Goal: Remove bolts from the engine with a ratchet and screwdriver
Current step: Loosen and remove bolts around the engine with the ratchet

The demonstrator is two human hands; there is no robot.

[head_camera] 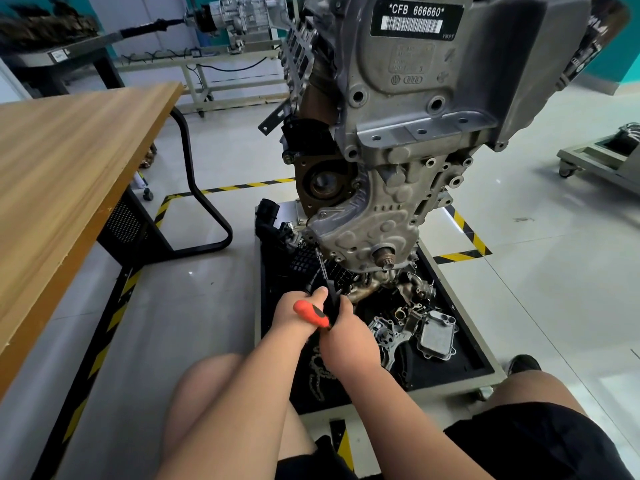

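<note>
A grey engine (391,140) stands upright on a black tray stand (460,327). An orange-and-black handled ratchet (313,313) carries a thin dark extension shaft (322,268) that runs up to the lower left edge of the engine's timing cover (363,226). My left hand (298,313) grips the orange handle. My right hand (343,330) holds the tool at its black head, just right of the left hand. The bolt at the shaft's tip is too small to make out.
Loose engine parts, among them a ribbed metal cooler (437,336) and a chain (317,368), lie in the tray. A wooden table (69,161) with a black frame stands at the left. Yellow-black floor tape (464,237) rings the stand. My bare knees are at the bottom.
</note>
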